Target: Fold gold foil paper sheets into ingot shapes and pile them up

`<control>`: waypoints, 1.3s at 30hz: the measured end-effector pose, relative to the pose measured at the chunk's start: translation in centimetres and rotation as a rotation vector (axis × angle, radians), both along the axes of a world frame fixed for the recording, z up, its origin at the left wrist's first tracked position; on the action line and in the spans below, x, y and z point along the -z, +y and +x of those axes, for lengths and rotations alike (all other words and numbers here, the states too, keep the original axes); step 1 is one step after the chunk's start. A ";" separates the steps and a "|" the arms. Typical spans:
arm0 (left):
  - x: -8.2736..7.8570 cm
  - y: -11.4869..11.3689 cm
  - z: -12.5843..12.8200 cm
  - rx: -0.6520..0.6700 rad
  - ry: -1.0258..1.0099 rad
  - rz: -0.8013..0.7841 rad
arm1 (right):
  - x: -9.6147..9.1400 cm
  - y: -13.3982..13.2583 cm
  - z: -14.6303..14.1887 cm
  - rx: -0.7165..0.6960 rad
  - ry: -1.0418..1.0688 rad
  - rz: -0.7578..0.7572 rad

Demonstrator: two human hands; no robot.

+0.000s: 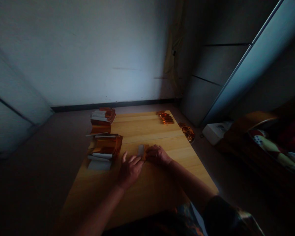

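A small foil paper sheet (141,150), pale on its left part and orange-gold on its right, lies on the wooden table in front of me. My right hand (158,154) has its fingers curled over the sheet's right edge, gripping it. My left hand (130,168) rests at the sheet's near left side, fingers stretched out and thumb apart, fingertips touching the paper. The exact fold under my fingers is hidden. To the left sits a loose stack of orange foil sheets (105,143) with pale backs, and behind it another stack (110,115).
Folded shiny foil pieces (165,117) lie in a row at the table's (135,126) far right corner. More foil pieces (186,131) fill a container below the right edge. A white box (215,132) stands on the floor near a wooden chair (258,116). A wall rises beyond the table.
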State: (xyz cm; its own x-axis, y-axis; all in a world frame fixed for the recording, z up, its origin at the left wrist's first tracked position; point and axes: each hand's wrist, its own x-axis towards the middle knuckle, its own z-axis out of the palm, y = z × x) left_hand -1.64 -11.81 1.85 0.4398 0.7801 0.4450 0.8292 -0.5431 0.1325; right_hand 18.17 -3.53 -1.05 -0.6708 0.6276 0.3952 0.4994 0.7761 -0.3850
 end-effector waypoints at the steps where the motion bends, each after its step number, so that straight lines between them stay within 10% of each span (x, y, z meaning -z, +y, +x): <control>1: 0.1 0.0 -0.2 0.006 0.000 -0.007 | 0.1 0.1 0.0 -0.001 0.008 -0.011; 39: 0.4 0.0 -1.4 0.029 0.023 -0.092 | -1.0 -1.3 -2.1 0.317 -0.035 -0.209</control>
State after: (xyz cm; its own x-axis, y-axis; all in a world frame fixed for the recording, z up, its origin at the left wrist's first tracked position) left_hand -3.00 -11.81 1.49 0.4718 0.8043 0.3612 0.8170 -0.5529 0.1639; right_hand 16.02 -4.88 -0.10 -0.4412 0.8709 0.2167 0.7178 0.4873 -0.4973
